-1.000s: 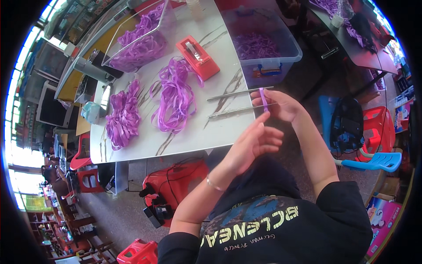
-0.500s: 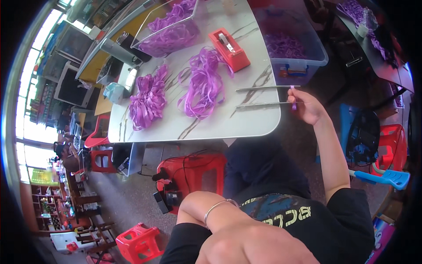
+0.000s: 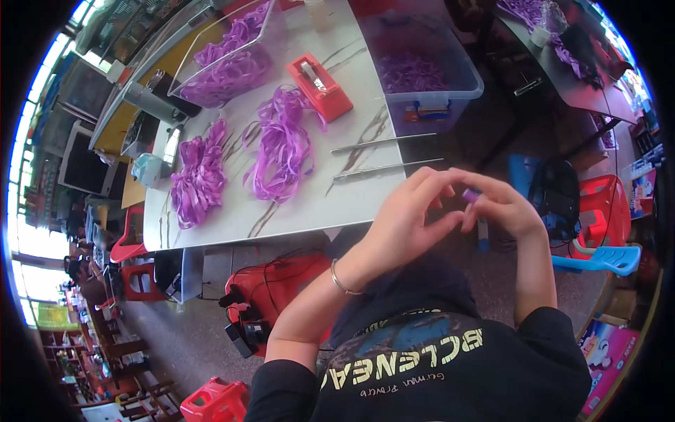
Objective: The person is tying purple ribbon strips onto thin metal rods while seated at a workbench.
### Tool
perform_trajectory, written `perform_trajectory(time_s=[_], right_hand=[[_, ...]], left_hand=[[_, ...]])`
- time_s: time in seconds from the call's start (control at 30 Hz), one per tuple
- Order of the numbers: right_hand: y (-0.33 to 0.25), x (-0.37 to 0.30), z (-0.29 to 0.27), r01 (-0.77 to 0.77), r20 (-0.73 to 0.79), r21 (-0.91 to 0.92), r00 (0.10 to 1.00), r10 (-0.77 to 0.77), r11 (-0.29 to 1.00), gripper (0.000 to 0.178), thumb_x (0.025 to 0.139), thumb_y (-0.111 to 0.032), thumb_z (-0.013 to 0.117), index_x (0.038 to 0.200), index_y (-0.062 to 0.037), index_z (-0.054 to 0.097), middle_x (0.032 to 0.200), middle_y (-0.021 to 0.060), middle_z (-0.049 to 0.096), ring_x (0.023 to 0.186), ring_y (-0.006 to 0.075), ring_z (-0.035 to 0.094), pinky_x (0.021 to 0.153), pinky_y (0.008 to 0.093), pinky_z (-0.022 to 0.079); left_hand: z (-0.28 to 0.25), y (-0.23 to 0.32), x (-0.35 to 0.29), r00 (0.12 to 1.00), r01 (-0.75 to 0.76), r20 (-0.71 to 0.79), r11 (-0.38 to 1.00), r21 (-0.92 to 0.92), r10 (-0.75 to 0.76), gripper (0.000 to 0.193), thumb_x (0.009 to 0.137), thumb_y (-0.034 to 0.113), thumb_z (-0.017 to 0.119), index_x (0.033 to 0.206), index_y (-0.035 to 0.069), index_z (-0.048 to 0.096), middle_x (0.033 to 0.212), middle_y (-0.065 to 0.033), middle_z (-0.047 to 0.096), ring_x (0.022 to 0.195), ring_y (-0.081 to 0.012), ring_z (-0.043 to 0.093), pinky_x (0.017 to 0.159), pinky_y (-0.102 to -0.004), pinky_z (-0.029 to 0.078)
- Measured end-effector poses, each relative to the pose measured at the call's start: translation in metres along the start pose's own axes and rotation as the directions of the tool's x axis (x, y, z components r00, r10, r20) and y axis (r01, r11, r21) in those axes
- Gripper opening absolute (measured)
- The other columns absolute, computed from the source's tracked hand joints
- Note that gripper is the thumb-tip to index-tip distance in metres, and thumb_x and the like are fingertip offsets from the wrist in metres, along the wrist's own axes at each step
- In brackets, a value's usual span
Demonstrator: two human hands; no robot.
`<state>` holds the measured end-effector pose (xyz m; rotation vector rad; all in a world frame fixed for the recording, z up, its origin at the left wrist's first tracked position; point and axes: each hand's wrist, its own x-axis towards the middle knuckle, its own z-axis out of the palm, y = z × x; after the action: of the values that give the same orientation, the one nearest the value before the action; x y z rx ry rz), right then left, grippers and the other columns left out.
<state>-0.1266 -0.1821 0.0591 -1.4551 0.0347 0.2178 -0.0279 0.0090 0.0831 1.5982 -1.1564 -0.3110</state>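
My right hand [image 3: 512,205] is closed beyond the table's near right corner, pinching a small purple ribbon piece [image 3: 471,195] at its fingertips. My left hand [image 3: 411,214], a bangle at its wrist, reaches across to it. Its fingers curve over toward the right hand's fingers, with the thumb held apart below; nothing shows in its grip. Just beyond the hands, two thin metal rods [image 3: 383,143] stick out past the table's right edge, roughly side by side. No ribbon shows on them. Loose purple ribbon [image 3: 281,151] lies on the marble-patterned table [image 3: 232,228] beside a red tape dispenser [image 3: 320,88].
A gathered purple ribbon bundle [image 3: 199,176] lies at the left. Behind it stands a clear bin of ribbon [image 3: 232,70]. Another lidless plastic tub [image 3: 443,102] sits off the table's right side. A red stool [image 3: 281,288] with cables is below the front edge.
My left hand has swung up and out to meet the right. The right hand has left the rod ends, taking the purple ribbon piece with it. The view has shifted right.
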Motion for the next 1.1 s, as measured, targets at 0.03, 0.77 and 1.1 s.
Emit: perform_trajectory(time_s=[0.03,0.77,1.1], right_hand=[[-0.003,0.002,0.006,-0.001,-0.005,0.000,1.000,0.001,1.000,0.050,0.091,-0.018,0.047,0.135,-0.0014,0.031,0.080,0.0080,0.064,0.077,0.0124,0.061,0.072,0.0223,0.044],[-0.023,0.025,0.025,0.123,-0.073,-0.511,0.980,-0.186,0.851,0.024,0.079,-0.008,0.061,0.102,-0.0011,0.061,0.079,0.0090,0.065,0.074,0.0141,0.063,0.065,0.0251,0.047],[-0.021,0.074,-0.057,0.043,-0.273,-0.404,0.948,-0.165,0.914,0.023,0.086,-0.008,0.053,0.104,0.0029,0.058,0.084,0.0074,0.065,0.082,0.0102,0.060,0.079,0.0245,0.045]], left_hand=[[0.001,-0.005,0.001,0.999,0.029,0.026,1.000,-0.005,-0.029,0.031,0.074,0.004,0.066,0.104,0.009,0.060,0.086,-0.0047,0.058,0.074,-0.0158,0.056,0.059,-0.0252,0.044],[-0.009,-0.043,-0.010,0.996,-0.081,-0.015,0.992,0.097,0.083,0.026,0.070,0.001,0.068,0.096,0.006,0.065,0.071,-0.0042,0.061,0.061,-0.0125,0.055,0.054,-0.0241,0.043],[-0.041,-0.070,-0.033,0.992,0.090,-0.111,0.969,0.228,-0.066,0.024,0.071,0.003,0.067,0.094,0.007,0.064,0.068,-0.0045,0.056,0.058,-0.0160,0.053,0.053,-0.0262,0.043]])
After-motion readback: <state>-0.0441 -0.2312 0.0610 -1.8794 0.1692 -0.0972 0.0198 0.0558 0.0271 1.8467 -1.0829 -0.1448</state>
